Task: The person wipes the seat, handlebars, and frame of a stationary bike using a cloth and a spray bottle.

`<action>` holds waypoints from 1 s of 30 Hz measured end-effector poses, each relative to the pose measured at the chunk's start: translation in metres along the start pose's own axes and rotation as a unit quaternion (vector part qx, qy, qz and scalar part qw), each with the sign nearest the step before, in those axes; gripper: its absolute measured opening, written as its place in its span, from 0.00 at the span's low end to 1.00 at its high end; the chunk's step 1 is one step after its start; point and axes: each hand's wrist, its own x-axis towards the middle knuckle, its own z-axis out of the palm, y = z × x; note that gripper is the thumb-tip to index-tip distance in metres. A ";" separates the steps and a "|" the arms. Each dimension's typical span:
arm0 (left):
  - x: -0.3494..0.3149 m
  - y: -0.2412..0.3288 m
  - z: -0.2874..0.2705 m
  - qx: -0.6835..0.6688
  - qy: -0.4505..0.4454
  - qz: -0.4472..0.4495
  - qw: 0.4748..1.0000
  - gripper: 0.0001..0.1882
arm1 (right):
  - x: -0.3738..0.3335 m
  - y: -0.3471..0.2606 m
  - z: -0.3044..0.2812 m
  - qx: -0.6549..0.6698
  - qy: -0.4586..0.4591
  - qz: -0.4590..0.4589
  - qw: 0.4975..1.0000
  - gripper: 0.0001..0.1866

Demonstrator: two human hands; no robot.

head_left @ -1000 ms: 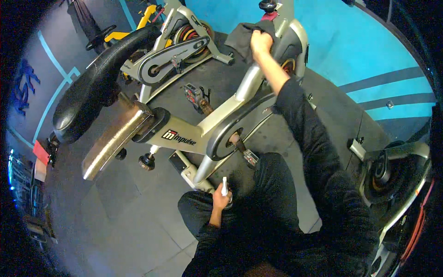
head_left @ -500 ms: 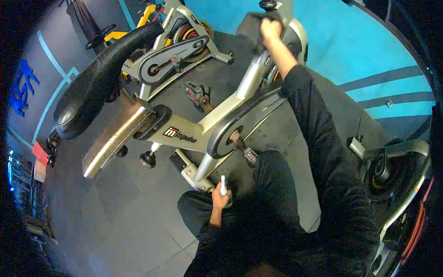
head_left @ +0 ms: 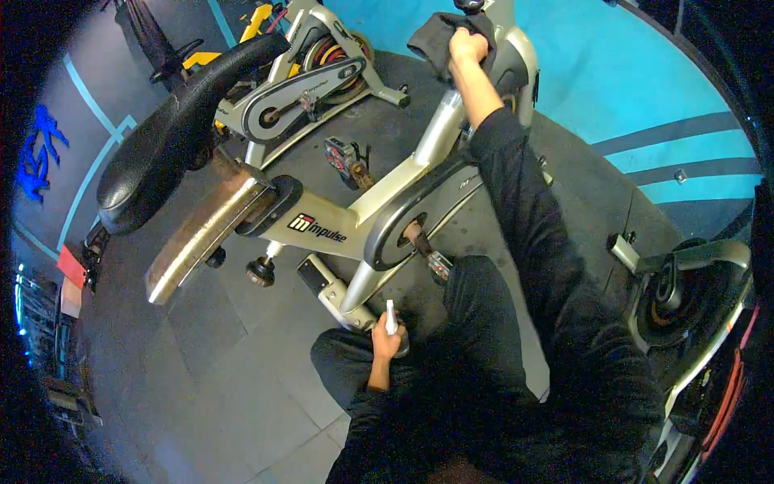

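A person in black sat low beside a bike [head_left: 395, 189], both arms in use. The right hand [head_left: 470, 53], stretched far forward, was closed on a dark cloth [head_left: 431, 38], its folds spilling out left of the knuckles. The cloth lay at the bike's front end; whether it pressed on the metal there could not be told. Just above that grip was a black knob [head_left: 468, 5], and just below it the silver front tube [head_left: 438, 133] sloped down toward the person.

The left hand [head_left: 387, 342] was wrapped around a bottle [head_left: 391, 315], its white top pointing up and forward out of the fist and its body mostly hidden by the fingers. This grip was near the left knee [head_left: 339, 359], beside the foot bar [head_left: 326, 294] of the bike. Ahead and right of it was the near pedal [head_left: 439, 264]; well off to its left and forward, the black seat [head_left: 165, 153]. Beyond the seat, left of the right hand, stood a second bike [head_left: 302, 97]. A blue wall [head_left: 605, 81] rose right of the cloth.
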 end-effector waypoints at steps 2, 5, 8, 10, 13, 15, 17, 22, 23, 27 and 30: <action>0.004 -0.008 -0.001 -0.051 -0.007 -0.014 0.999 0.21 | -0.028 0.023 0.006 -0.105 0.027 -0.056 0.993 0.20; 0.002 -0.005 -0.007 -0.018 -0.005 -0.023 1.000 0.20 | -0.042 0.036 0.009 -0.165 -0.050 -0.056 0.983 0.20; -0.003 -0.010 -0.013 -0.014 -0.010 -0.037 0.999 0.19 | -0.012 0.018 0.015 -0.048 -0.112 -0.008 0.993 0.20; 0.011 0.019 0.024 -0.071 -0.020 0.037 0.997 0.19 | 0.099 0.014 -0.014 0.057 -0.041 -0.020 0.997 0.20; -0.001 -0.006 -0.015 -0.008 0.016 -0.023 1.000 0.18 | -0.033 0.020 0.008 -0.040 -0.028 -0.050 0.998 0.19; 0.004 -0.015 -0.009 -0.011 0.007 -0.028 1.000 0.17 | -0.055 0.037 0.008 -0.056 0.030 -0.185 0.981 0.20; 0.005 -0.025 -0.002 0.007 0.001 -0.050 0.999 0.15 | -0.054 0.040 -0.002 -0.127 -0.071 -0.126 0.981 0.20; 0.001 -0.004 0.000 -0.012 -0.001 0.003 1.000 0.17 | 0.023 0.002 0.003 0.006 -0.086 0.030 0.996 0.21; 0.000 -0.003 -0.008 0.001 0.013 0.026 1.000 0.18 | 0.002 -0.010 0.002 0.001 -0.060 0.028 0.998 0.21; -0.002 -0.002 -0.002 0.003 0.002 0.002 1.000 0.21 | -0.012 0.020 -0.004 -0.053 -0.005 -0.069 0.996 0.21; 0.000 -0.011 -0.004 0.020 0.004 0.002 1.000 0.18 | -0.044 0.045 -0.023 -0.111 -0.115 -0.097 0.982 0.21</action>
